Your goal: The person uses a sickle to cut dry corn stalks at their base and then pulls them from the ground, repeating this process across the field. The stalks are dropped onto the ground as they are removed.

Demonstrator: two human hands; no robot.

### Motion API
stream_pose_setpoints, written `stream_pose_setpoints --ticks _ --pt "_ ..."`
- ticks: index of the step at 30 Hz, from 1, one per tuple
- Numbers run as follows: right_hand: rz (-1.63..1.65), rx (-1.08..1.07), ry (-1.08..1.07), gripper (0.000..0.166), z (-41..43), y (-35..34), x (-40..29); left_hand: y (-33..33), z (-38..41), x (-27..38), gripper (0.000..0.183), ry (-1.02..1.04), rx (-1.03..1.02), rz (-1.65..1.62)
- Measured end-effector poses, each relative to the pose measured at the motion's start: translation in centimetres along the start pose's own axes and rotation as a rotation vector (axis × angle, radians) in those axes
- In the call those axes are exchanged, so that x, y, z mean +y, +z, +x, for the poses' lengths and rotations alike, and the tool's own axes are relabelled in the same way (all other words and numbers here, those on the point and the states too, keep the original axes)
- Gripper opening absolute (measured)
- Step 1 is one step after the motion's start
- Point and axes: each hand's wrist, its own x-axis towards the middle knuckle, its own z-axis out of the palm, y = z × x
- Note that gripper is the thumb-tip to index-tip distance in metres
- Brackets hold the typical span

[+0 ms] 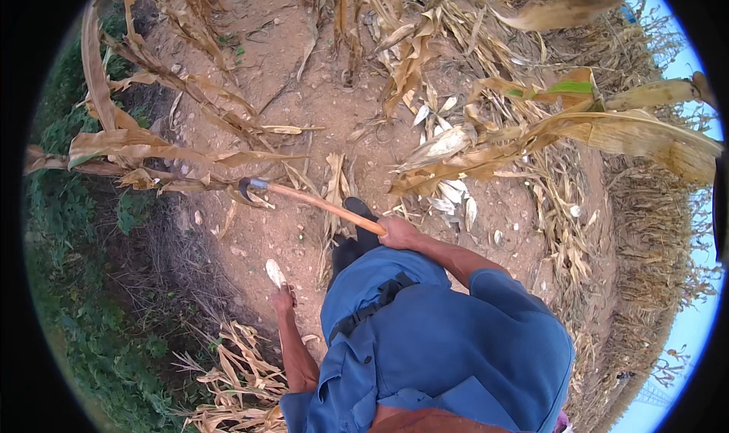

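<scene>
In my right hand (398, 232) is the butt end of a long wooden handle that belongs to a sickle (316, 201). Its dark curved metal blade (246, 189) lies across a dry corn stalk (182, 183) to the left; whether it touches the stalk is unclear. My left hand (283, 298), low at the left, grips a pale ear of corn in its husk (274, 272) by one end. Several husked-looking pale ears (453, 195) lie on the soil to the right. Above them hangs a dry-husked ear (447, 144) beside brown leaves.
Standing dry corn stalks (347, 28) rise ahead. A leafy stalk (638, 128) reaches in from the right. Cut stalks (561, 239) cover the ground at right, with more (239, 376) at lower left. Green bushes (85, 296) line the left side. My dark shoe (359, 208) is on reddish soil (245, 250).
</scene>
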Motion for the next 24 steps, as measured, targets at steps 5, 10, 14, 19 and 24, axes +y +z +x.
stream_pose_setpoints --ticks 5,10,14,19,24 --pt "0.099 -0.036 0.363 0.034 -5.0 1.8 5.0 3.1 -1.6 2.6 0.036 0.036 -0.206 0.208" --pt "0.100 0.056 0.456 0.031 -8.9 4.9 10.9 9.6 -2.2 7.3 0.037 0.216 -0.357 0.663" --pt "0.285 -0.023 0.676 0.029 -15.0 5.6 14.1 17.4 -1.6 8.9 0.040 0.491 -0.472 1.012" --pt "0.417 0.024 0.874 0.024 -23.6 10.5 19.3 31.2 -8.4 10.7 0.042 0.830 -0.652 1.357" --pt "0.677 0.121 0.996 0.024 -28.8 12.9 20.8 43.6 -15.1 12.3 0.046 0.942 -0.785 1.297"
